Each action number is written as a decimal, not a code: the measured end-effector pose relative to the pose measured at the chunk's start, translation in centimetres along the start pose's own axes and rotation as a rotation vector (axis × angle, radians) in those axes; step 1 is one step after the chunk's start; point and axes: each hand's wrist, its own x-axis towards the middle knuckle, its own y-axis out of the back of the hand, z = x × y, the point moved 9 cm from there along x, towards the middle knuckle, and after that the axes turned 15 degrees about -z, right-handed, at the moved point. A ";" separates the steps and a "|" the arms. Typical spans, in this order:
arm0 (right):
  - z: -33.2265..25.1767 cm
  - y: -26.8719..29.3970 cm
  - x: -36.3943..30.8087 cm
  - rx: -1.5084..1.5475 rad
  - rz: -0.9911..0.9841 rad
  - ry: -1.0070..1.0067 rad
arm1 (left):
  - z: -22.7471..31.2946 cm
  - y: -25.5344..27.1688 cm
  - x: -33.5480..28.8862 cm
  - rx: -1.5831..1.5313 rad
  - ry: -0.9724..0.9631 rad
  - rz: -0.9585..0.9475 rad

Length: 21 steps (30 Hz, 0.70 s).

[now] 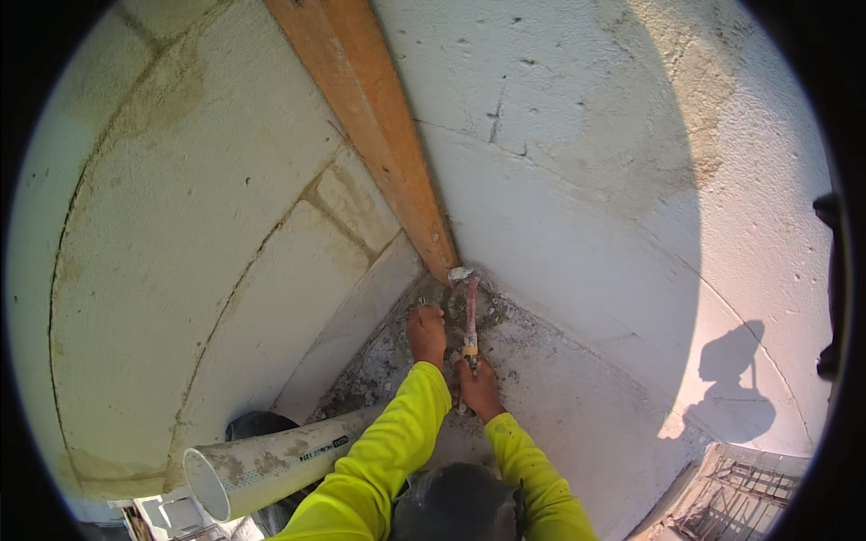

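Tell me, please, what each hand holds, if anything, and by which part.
The right hand grips a hammer by its handle's lower part. The left hand seems to pinch something small, too unclear to name.

sharp shadow [732, 383] on sunlit wall [767, 257]

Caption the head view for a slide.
Right hand grips a hammer, left hand beside it, near a wooden corner post.

I observe, over the remote feed, the right hand [478, 388] wrapped round a red-handled hammer [470, 316], its striking end by the foot of a wooden post [379, 126]. The left hand [427, 336] pinches a small item [421, 300], indistinct. A stained white pipe [271, 464] lies against the yellow left sleeve [383, 442]; pale walls [559, 216] flank the post
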 end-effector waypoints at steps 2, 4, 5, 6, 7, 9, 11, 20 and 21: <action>-0.6 1.3 -0.1 -0.064 -0.047 -0.011 | -3.5 0.5 -0.2 0.303 0.042 -0.128; -1.6 2.7 -0.3 -0.133 -0.073 -0.017 | -8.0 0.6 -0.8 0.318 0.212 -0.195; -2.3 3.2 -0.5 -0.179 -0.090 -0.011 | -8.3 0.5 -0.8 0.492 0.158 -0.192; -3.0 3.4 -0.5 -0.196 -0.120 0.004 | -8.1 0.5 -0.9 0.633 0.094 -0.166; -3.5 3.7 -0.6 -0.232 -0.134 -0.005 | -8.2 0.2 -1.0 0.754 0.079 -0.179; -4.2 4.1 -0.7 -0.258 -0.130 -0.030 | -6.2 0.1 -1.0 0.633 -0.113 -0.138; -4.2 3.9 -0.8 -0.252 -0.132 -0.054 | -4.9 0.5 -0.2 0.490 -0.087 -0.083; -0.3 1.9 0.1 -0.035 -0.082 -0.056 | 1.4 -0.9 4.7 0.432 0.012 -0.112; -0.1 1.5 0.2 -0.020 -0.087 -0.055 | 0.8 -0.7 5.1 0.425 0.131 -0.148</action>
